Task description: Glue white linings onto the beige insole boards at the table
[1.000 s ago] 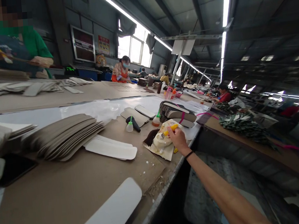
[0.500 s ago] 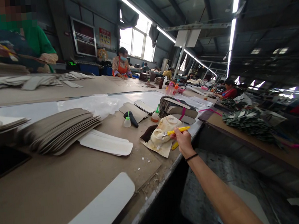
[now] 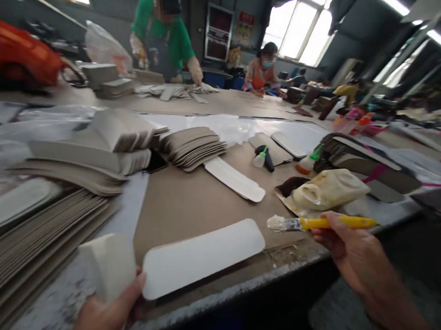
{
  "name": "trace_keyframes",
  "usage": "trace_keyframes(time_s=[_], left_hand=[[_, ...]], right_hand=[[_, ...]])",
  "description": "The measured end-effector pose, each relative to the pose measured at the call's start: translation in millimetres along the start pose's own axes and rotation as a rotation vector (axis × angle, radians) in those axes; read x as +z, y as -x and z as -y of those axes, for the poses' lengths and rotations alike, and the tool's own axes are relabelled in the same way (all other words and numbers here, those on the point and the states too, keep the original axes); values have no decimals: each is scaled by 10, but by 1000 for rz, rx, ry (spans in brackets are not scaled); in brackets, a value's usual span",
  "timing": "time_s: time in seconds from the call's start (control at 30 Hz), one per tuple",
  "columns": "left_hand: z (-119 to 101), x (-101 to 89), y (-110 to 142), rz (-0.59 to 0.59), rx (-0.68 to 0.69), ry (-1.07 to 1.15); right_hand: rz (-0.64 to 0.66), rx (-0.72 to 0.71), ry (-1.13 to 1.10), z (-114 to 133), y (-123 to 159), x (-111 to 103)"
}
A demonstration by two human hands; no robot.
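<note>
My right hand (image 3: 351, 249) is closed around a yellow-handled brush (image 3: 318, 222) whose glue-loaded bristles point left, just off the end of a long white rounded card piece (image 3: 200, 255) lying on the brown board at the table's near edge. My left hand (image 3: 102, 316) grips a folded white card piece (image 3: 108, 263) right beside the left end of that flat piece. A glue-caked pot (image 3: 327, 189) lies on its side just behind the brush.
Fanned stacks of grey card pieces (image 3: 188, 144) fill the left and middle. A second white piece (image 3: 235, 179), small glue bottles (image 3: 260, 158) and dark bundled pieces (image 3: 361, 161) lie beyond. A person in green (image 3: 162, 35) and others work across the table.
My right hand has drawn the brush back from the glue pot toward the near edge. The view has swung left and down, and my left hand has come into sight with a white piece.
</note>
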State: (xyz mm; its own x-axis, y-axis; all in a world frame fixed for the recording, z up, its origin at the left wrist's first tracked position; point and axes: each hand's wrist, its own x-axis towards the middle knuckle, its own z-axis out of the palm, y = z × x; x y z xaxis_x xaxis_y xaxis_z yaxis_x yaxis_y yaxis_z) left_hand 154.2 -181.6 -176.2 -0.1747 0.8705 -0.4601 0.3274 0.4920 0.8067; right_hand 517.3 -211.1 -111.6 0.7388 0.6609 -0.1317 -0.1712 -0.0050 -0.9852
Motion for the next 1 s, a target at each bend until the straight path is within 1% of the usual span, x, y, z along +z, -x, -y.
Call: trace_keyframes(time_s=[0.1,0.17,0.23,0.33,0.47,0.6,0.73,0.87,0.93,1.0], left_hand=[[24,-77,-16,52,-30,130],[0,-93,-34,83,-36,154],[-19,-105,-37,103,-37,156],[-19,-128,-27,163,-36,151],[-22,-156,-42,238,-30,149],[-67,-183,-60,297,-41,156],[-94,-215,-50,327,-54,153],[-79,-222,-66,339,-54,152],[-57,-214,-88,334,-58,152],[-22,-205,-105,332,-67,147]], right_hand=[[286,51,49,-161,495,500],[452,59,78,-299,762,798],[547,58,93,-434,939,1034],[581,50,111,-590,1060,1264],[544,33,171,-675,1096,1391],[539,0,288,-615,1125,1416],[535,-64,356,-516,1215,1468],[571,-80,379,-509,1299,1532],[566,-99,397,-521,1299,1526],[535,-137,428,-520,1264,1482]])
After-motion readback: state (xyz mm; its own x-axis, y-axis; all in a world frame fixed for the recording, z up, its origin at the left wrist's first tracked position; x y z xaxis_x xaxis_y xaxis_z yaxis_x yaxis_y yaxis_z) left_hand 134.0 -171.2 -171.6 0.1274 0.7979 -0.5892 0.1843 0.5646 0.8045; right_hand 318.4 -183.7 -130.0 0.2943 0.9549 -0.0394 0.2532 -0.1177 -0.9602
